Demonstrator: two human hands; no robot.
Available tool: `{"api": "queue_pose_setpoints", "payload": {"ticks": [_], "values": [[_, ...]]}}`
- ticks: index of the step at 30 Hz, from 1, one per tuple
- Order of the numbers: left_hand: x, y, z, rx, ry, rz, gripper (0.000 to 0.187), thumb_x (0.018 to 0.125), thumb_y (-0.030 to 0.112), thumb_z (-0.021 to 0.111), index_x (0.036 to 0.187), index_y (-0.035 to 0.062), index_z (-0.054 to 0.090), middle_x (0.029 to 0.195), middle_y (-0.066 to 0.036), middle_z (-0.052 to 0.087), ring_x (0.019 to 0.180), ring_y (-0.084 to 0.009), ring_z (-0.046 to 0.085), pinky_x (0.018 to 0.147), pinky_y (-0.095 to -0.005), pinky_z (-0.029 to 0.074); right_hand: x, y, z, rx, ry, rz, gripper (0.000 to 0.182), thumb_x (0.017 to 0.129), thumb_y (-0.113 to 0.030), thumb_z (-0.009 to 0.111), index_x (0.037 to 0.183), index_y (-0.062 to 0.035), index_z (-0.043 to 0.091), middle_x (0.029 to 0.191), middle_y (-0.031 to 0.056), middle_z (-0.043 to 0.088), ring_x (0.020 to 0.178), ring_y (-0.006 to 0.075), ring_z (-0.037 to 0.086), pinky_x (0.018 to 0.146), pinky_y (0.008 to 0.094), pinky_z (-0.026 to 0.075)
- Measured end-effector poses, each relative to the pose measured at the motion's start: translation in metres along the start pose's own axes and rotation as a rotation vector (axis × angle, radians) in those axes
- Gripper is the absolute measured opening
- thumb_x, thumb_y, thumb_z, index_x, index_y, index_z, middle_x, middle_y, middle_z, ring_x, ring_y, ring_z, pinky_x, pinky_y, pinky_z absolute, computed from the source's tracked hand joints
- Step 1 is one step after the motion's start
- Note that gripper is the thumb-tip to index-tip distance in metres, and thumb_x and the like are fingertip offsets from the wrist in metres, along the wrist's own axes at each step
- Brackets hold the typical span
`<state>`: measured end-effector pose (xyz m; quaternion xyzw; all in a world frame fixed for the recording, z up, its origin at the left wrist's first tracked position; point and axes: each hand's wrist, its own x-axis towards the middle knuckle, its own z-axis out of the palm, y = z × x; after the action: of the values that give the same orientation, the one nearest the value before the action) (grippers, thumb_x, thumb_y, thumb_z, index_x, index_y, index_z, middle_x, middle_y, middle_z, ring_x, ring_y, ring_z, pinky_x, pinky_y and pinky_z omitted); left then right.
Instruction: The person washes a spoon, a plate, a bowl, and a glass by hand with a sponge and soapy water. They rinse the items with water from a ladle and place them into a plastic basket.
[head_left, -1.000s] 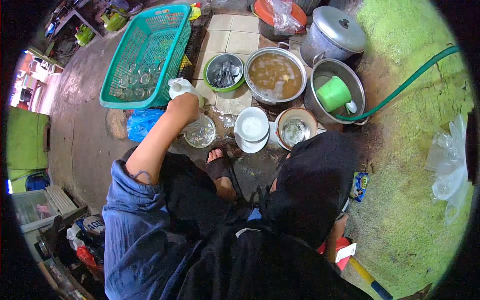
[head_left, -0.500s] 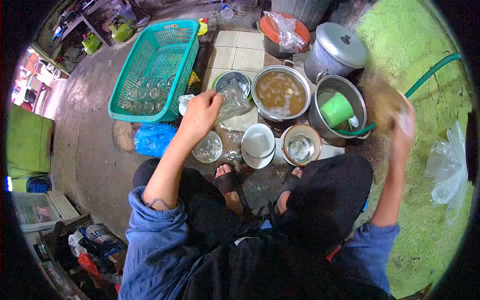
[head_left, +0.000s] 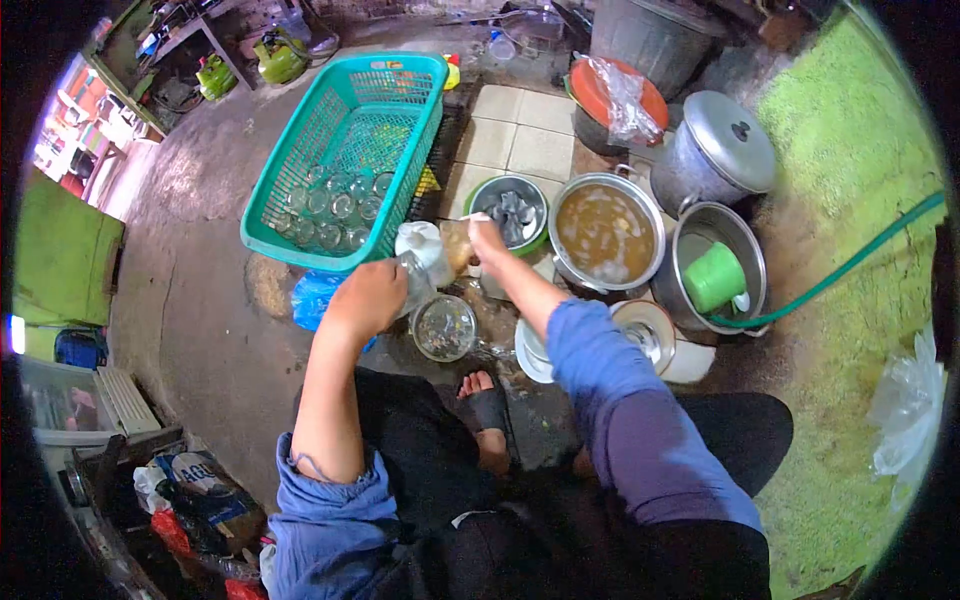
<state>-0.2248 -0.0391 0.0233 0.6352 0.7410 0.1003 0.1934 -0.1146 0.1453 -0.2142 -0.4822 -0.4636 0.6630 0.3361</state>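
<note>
My left hand (head_left: 372, 298) is closed around a clear drinking glass (head_left: 418, 285), tilted over the floor. Close by, my right hand (head_left: 487, 240) pinches a tan sponge (head_left: 457, 246), beside a white tub (head_left: 416, 238). Whether the sponge touches the glass or the tub is hard to tell. Below the glass lies a clear round dish (head_left: 444, 329) with bits in it. Several upturned glasses (head_left: 343, 205) rest in the green plastic basket (head_left: 262, 232) at the left. Behind my right hand stands a metal bowl (head_left: 482, 190) with spoon-like metal pieces inside.
A pot of cloudy brown water (head_left: 607, 230) stands right of the bowl. Farther right, another pot (head_left: 752, 245) holds a green mug (head_left: 712, 277) and a green hose (head_left: 850, 268). White bowls (head_left: 532, 352) sit under my right forearm. A lidded pot (head_left: 715, 150) is behind.
My right hand has swung from the far right to the middle, bringing the sponge near the glass. My left hand has drawn the glass lower and closer. The view has shifted.
</note>
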Motion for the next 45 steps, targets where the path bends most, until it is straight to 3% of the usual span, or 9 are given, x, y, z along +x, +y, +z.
{"api": "queue_pose_setpoints", "payload": {"ticks": [4,5,12,16,20,27,32,39,45], "values": [[0.0,-0.03,-0.001,0.04,-0.071,-0.073,0.038,0.091,0.026,0.04,0.087,-0.0054,0.061,0.092,-0.03,0.06,0.092,-0.0459,0.057,0.083,-0.0517,0.043,-0.001,-0.038,0.061,-0.385,0.097,-0.084,0.035,0.082,-0.035,0.055,0.082,0.0,0.059,0.08,0.0212,0.063,0.072,0.032,0.063,0.065,0.0434,0.046],[-0.001,-0.034,-0.003,0.034,-0.124,-0.079,0.039,0.092,0.027,0.04,0.087,-0.0052,0.061,0.093,-0.03,0.06,0.092,-0.0457,0.057,0.083,-0.0516,0.043,0.003,-0.021,0.079,-0.41,0.31,-0.222,0.036,0.075,-0.037,0.063,0.085,-0.003,0.057,0.081,0.0196,0.065,0.074,0.0346,0.063,0.067,0.0441,0.047],[-0.003,-0.024,-0.014,-0.013,-0.154,-0.162,0.038,0.092,0.027,0.04,0.089,-0.0049,0.06,0.095,-0.03,0.059,0.092,-0.0452,0.057,0.083,-0.0516,0.043,-0.021,-0.034,0.095,-0.536,0.261,-0.352,0.02,0.076,-0.022,0.063,0.084,-0.0061,0.055,0.082,0.0172,0.064,0.08,0.0384,0.062,0.071,0.0464,0.048],[0.007,-0.027,-0.011,0.024,-0.14,-0.094,0.035,0.093,0.025,0.04,0.093,-0.006,0.056,0.097,-0.028,0.059,0.095,-0.0451,0.054,0.083,-0.0504,0.042,-0.015,0.076,0.055,-0.622,0.378,-0.701,0.015,0.081,-0.019,0.06,0.088,-0.0075,0.056,0.082,0.0186,0.063,0.078,0.0414,0.06,0.068,0.0502,0.046],[-0.003,-0.007,-0.033,-0.067,-0.063,-0.072,0.033,0.092,0.021,0.037,0.089,-0.0046,0.058,0.093,-0.03,0.059,0.091,-0.046,0.056,0.081,-0.0519,0.043,-0.036,0.077,0.016,-0.479,0.484,-0.163,0.021,0.087,-0.025,0.059,0.088,-0.0038,0.056,0.082,0.0215,0.063,0.078,0.0424,0.059,0.067,0.0483,0.044],[-0.002,0.0,-0.029,-0.028,-0.042,-0.136,0.036,0.093,0.025,0.037,0.088,-0.0047,0.058,0.093,-0.03,0.059,0.093,-0.0456,0.056,0.082,-0.0511,0.043,-0.057,0.096,-0.032,-0.395,0.419,0.027,0.034,0.092,-0.041,0.053,0.09,-0.0062,0.052,0.072,0.016,0.06,0.072,0.0298,0.062,0.064,0.0414,0.046],[0.002,0.001,-0.029,-0.089,0.094,-0.136,0.035,0.092,0.024,0.038,0.088,-0.0045,0.058,0.093,-0.03,0.059,0.093,-0.0454,0.056,0.083,-0.0516,0.043,-0.088,0.051,0.05,-0.294,0.318,-0.181,0.051,0.086,-0.051,0.055,0.108,-0.0054,0.046,0.103,0.0192,0.055,0.094,0.0367,0.055,0.081,0.0436,0.042],[0.002,-0.007,-0.023,-0.024,0.035,-0.144,0.034,0.094,0.024,0.038,0.091,-0.0046,0.057,0.089,-0.027,0.059,0.09,-0.0447,0.055,0.079,-0.0488,0.042,-0.051,-0.002,0.099,-0.227,0.592,-0.347,0.053,0.079,-0.041,0.068,0.108,-0.0035,0.045,0.103,0.0227,0.055,0.091,0.0404,0.055,0.078,0.0471,0.043],[0.004,-0.014,-0.022,-0.111,0.05,-0.094,0.033,0.09,0.022,0.041,0.088,-0.0062,0.059,0.09,-0.031,0.058,0.089,-0.0471,0.056,0.081,-0.0517,0.043,-0.046,-0.01,0.116,-0.422,0.385,-0.453,0.034,0.08,-0.032,0.066,0.099,-0.0106,0.047,0.094,0.0187,0.058,0.082,0.0417,0.058,0.069,0.0499,0.045]]}}
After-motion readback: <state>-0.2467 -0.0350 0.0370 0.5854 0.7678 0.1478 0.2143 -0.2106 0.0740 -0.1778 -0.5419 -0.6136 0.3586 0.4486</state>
